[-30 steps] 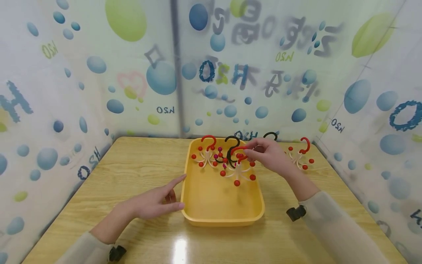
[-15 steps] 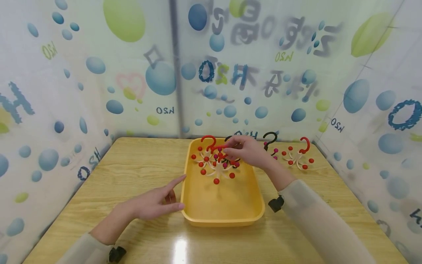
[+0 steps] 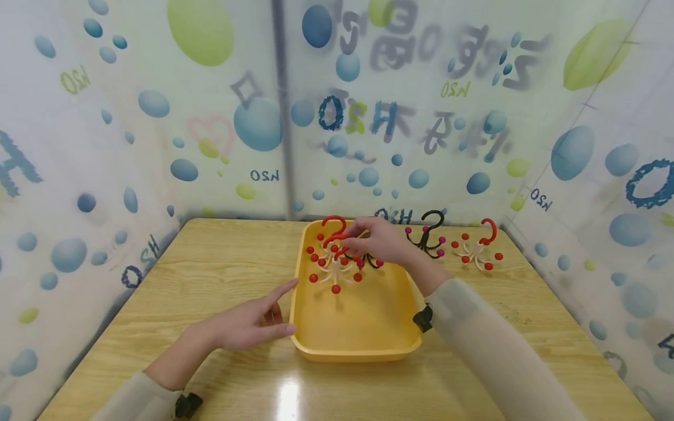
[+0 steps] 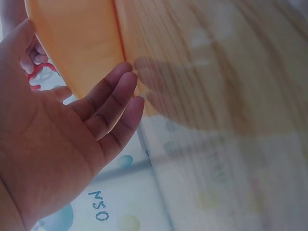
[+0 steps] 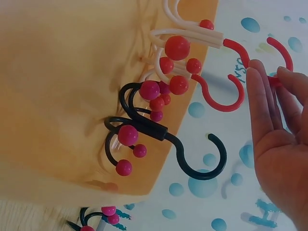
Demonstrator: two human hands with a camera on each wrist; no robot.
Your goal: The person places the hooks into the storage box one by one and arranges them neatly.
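Note:
My right hand (image 3: 376, 241) pinches the red hook end of a white multi-claw hanger (image 3: 336, 270) with red ball tips, over the yellow tray (image 3: 363, 355). In the right wrist view, the held hanger (image 5: 209, 37) tops the picture. Below it there, another white hanger's red hook (image 5: 226, 108) and a black hanger (image 5: 149, 128) with magenta balls are in the tray. The head view shows the held hanger overlapping the other white one, so whether they touch is unclear. My left hand (image 3: 244, 323) touches the tray's left rim with extended index finger and thumb; its other fingers (image 4: 120, 115) are loosely bent.
Right of the tray, a black hanger (image 3: 425, 240) with magenta balls and a white hanger (image 3: 477, 251) with a red hook stand on the wooden table (image 3: 221, 257). A patterned curtain (image 3: 221, 117) encloses the table's back and sides.
My right hand has carried the white hanger leftward across the tray, in front of the white hanger there. The black hanger on the table has come into fuller view. My left hand stays put.

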